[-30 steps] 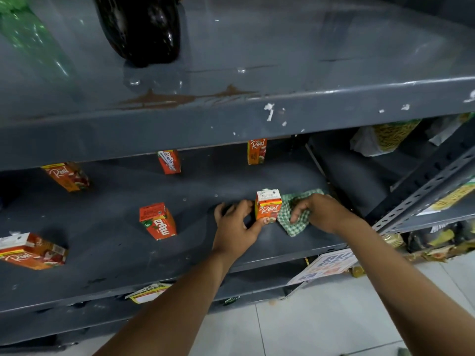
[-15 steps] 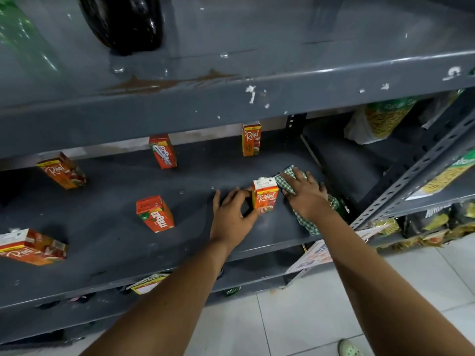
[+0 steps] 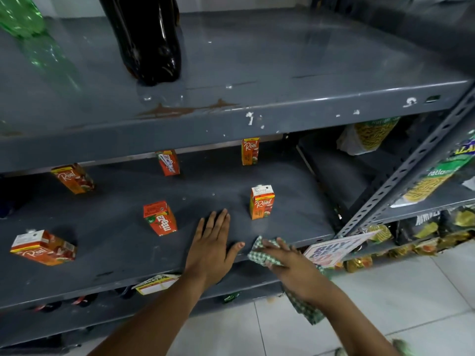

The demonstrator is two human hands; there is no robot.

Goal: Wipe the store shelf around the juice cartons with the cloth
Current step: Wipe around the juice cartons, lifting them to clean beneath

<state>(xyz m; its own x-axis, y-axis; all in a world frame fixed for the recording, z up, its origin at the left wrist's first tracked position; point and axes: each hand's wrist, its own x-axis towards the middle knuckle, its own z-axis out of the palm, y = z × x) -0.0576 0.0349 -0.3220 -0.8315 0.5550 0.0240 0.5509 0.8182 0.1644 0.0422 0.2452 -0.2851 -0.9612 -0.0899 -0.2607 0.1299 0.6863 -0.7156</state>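
At the front edge of the grey shelf point(image 3: 115, 253), a person's right hand point(image 3: 290, 260) clutches a soft, limp checked cloth point(image 3: 259, 253), best held bunched, while the left hand point(image 3: 213, 242) lies flat, empty, near a light, tippable juice carton point(image 3: 261, 202).

I'm looking at the grey metal shelf point(image 3: 115, 255): six juice cartons stand spread well apart on it, a Real carton point(image 3: 262, 202) upright near the right, a Maaza carton point(image 3: 160, 218) mid-shelf. My left hand point(image 3: 212, 249) rests flat on it, and the checked cloth point(image 3: 259, 251) lies at its front edge.
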